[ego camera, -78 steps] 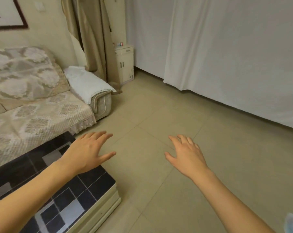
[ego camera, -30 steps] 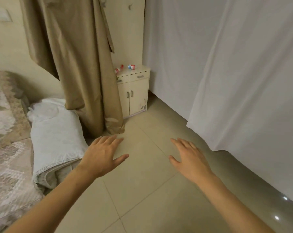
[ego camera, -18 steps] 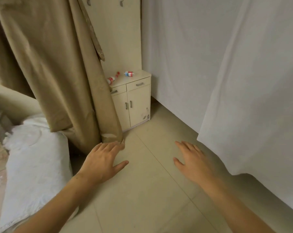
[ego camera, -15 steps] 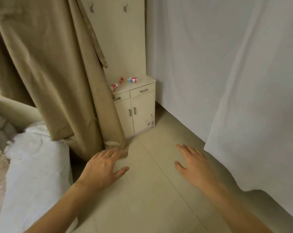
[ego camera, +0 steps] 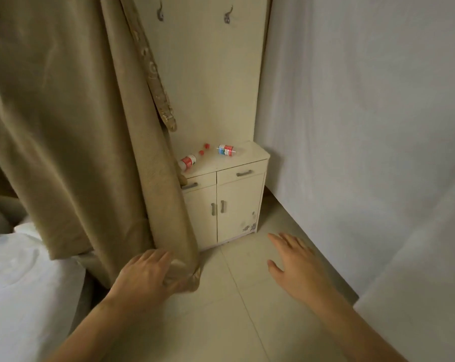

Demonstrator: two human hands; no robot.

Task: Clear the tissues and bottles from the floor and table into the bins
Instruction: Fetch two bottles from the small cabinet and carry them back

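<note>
- Two bottles lying on cream cabinet top, frame centre: red-label bottle left by tan curtain, blue-red-label bottle right.
- Left hand lower centre, fingers spread, against curtain hem.
- Right hand lower right, fingers apart, empty.

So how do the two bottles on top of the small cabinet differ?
The left bottle has a red and white label and is partly hidden by the brown curtain; the right bottle has a red, white and blue label and shows fully. They point in different directions. Both are clear plastic and lie on their sides on the cabinet.
</note>
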